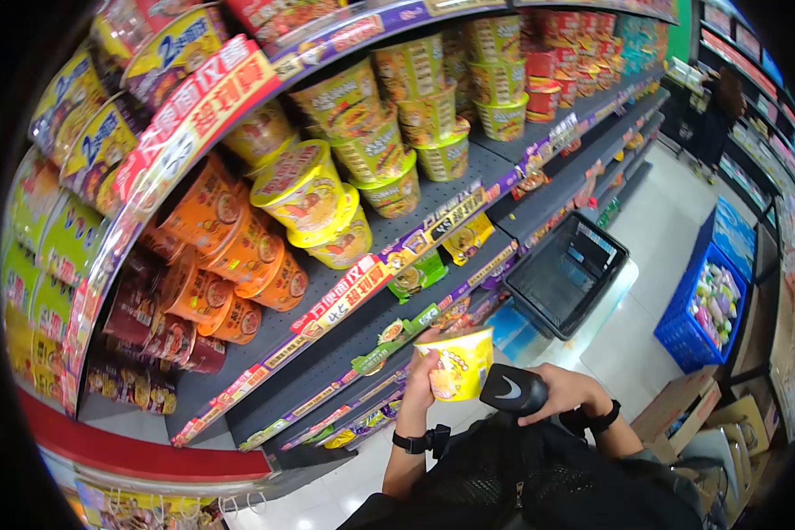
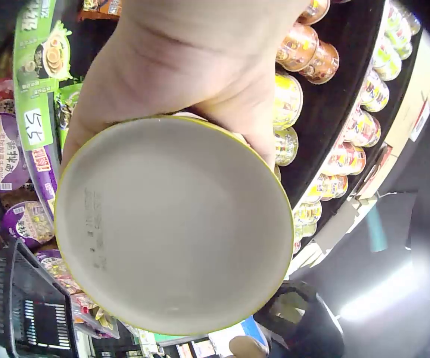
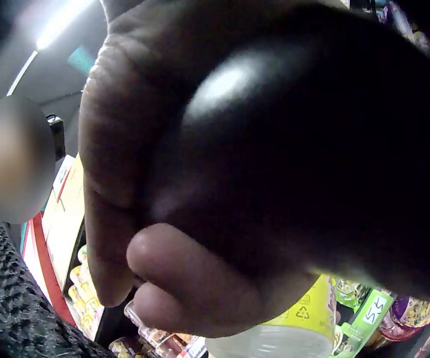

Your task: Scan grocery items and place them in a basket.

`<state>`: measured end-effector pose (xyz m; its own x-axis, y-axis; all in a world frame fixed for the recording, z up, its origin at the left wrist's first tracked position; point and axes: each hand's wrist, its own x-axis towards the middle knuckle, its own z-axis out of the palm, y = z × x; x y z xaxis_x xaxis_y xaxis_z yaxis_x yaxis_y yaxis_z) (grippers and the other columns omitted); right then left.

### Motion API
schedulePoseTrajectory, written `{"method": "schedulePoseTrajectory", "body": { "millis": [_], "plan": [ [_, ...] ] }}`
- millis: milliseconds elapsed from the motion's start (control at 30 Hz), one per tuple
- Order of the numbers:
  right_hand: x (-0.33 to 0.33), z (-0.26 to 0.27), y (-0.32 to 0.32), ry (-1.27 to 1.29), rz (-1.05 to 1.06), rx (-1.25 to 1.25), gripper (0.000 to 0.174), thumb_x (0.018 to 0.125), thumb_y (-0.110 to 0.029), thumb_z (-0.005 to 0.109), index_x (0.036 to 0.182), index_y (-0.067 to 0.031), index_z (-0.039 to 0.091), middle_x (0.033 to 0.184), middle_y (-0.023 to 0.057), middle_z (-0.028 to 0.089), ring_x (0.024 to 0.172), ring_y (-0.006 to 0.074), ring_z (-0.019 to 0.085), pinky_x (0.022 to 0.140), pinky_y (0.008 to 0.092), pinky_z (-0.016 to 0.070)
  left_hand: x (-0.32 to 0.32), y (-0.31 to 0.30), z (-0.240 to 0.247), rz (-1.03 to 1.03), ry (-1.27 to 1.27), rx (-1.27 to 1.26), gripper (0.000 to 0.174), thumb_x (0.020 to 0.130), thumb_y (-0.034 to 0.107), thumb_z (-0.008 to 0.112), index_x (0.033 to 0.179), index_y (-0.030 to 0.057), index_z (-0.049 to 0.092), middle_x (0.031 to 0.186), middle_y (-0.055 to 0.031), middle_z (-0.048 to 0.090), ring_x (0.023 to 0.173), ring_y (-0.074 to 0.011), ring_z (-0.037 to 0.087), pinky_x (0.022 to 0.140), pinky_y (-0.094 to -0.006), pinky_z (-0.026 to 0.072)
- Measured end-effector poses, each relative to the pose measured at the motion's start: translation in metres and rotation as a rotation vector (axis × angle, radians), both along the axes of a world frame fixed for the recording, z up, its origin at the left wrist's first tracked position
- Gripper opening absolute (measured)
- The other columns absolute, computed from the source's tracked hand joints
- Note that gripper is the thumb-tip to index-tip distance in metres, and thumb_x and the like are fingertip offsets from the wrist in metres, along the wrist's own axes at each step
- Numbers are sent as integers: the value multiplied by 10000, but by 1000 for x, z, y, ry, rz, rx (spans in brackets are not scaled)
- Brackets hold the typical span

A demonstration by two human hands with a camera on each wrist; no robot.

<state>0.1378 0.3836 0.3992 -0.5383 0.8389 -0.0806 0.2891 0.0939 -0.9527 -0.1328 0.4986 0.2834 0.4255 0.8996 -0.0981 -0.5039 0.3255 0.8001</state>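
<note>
My left hand [image 1: 420, 382] grips a yellow instant noodle cup [image 1: 459, 364] by its side, in front of the shelves. In the left wrist view the pale round base of the cup [image 2: 174, 231] faces the camera, with small printed text. My right hand [image 1: 564, 394] holds a smooth black object [image 1: 514, 389] with a white swoosh, close beside the cup. The right wrist view shows its dark, shiny surface against the palm and the curled fingers [image 3: 192, 287]; I cannot tell what kind of object it is. Part of the yellow cup [image 3: 304, 317] shows below those fingers.
Shelves hold stacked noodle cups, among them yellow ones [image 1: 300, 185] and orange ones [image 1: 225, 230]. A black basket [image 1: 570, 276] stands beyond my hands by the lower shelves. A blue crate [image 1: 685, 300] and cardboard boxes [image 1: 676, 406] stand on the right. A person [image 1: 720, 115] is far down the aisle.
</note>
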Motion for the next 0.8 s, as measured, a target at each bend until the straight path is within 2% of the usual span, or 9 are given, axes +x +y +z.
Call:
{"method": "schedulePoseTrajectory", "body": {
  "millis": [133, 200, 267, 300, 400, 467, 500, 667, 800],
  "plan": [
    [-12, 4, -5, 25, 23, 38, 634, 684, -226, 912, 1189, 12, 611, 1016, 90, 711, 906, 157, 620, 870, 306, 501, -6, -11, 25, -13, 16, 18, 619, 935, 257, 620, 1458, 30, 379, 1314, -148, 570, 1173, -251, 600, 1002, -376, 495],
    [-16, 5, -8, 66, -55, 3, 640, 715, -215, 893, 1241, -5, 594, 1052, 84, 704, 948, 154, 611, 899, 309, 490, -10, -19, 44, 11, 39, 26, 633, 920, 218, 635, 1463, 30, 368, 1311, -144, 567, 1170, -251, 600, 1003, -373, 494],
    [-16, 6, -15, 90, -77, -44, 659, 712, -179, 896, 1265, 0, 586, 1094, 53, 683, 999, 133, 572, 939, 302, 465, -14, -21, 69, 103, -35, 86, 689, 832, 83, 717, 1433, 65, 382, 1262, -136, 560, 1127, -233, 600, 960, -357, 518],
    [-15, 4, -16, 93, -82, -57, 659, 712, -172, 896, 1263, 9, 582, 1090, 49, 677, 996, 130, 565, 938, 296, 462, -20, -15, 76, 148, -12, 215, 768, 775, 84, 769, 1435, 67, 376, 1260, -126, 555, 1137, -227, 591, 970, -355, 510],
    [-13, 2, -26, 166, -155, -104, 615, 703, -152, 902, 1210, 18, 598, 1049, 26, 669, 952, 111, 564, 890, 275, 472, -34, -4, 151, 459, 78, 640, 1091, 590, 306, 936, 1447, 13, 328, 1280, -109, 523, 1197, -227, 556, 1035, -372, 469],
    [-4, -3, -32, 120, -194, -272, 579, 701, -164, 905, 1171, 14, 617, 1003, 18, 678, 906, 115, 581, 850, 278, 484, -39, 11, 201, 810, 157, 1021, 1300, 556, 458, 948, 1499, 10, 174, 1399, -136, 385, 1283, -250, 483, 1073, -410, 442],
    [-2, -7, -36, 117, -184, -262, 579, 701, -164, 905, 1171, 14, 617, 1003, 18, 678, 906, 115, 581, 850, 278, 484, -38, 17, 227, 986, 189, 1055, 1333, 554, 497, 942, 1508, 22, 142, 1409, -140, 367, 1290, -260, 474, 1084, -420, 434],
    [-7, -2, -47, 92, -196, -185, 572, 697, -185, 907, 1157, 10, 628, 998, 36, 688, 906, 122, 592, 862, 283, 483, -44, 70, 293, 1178, 176, 1198, 1248, 507, 237, 985, 1460, 36, 205, 1360, -161, 412, 1250, -262, 499, 1087, -419, 432],
    [-9, -4, -57, 97, -202, -132, 603, 693, -180, 908, 1184, 12, 616, 1031, 46, 685, 934, 132, 591, 889, 282, 474, -39, 105, 313, 1297, 345, 1273, 1208, 543, 220, 981, 1446, -2, 211, 1354, -165, 402, 1237, -256, 485, 1067, -389, 413]
  ]
}}
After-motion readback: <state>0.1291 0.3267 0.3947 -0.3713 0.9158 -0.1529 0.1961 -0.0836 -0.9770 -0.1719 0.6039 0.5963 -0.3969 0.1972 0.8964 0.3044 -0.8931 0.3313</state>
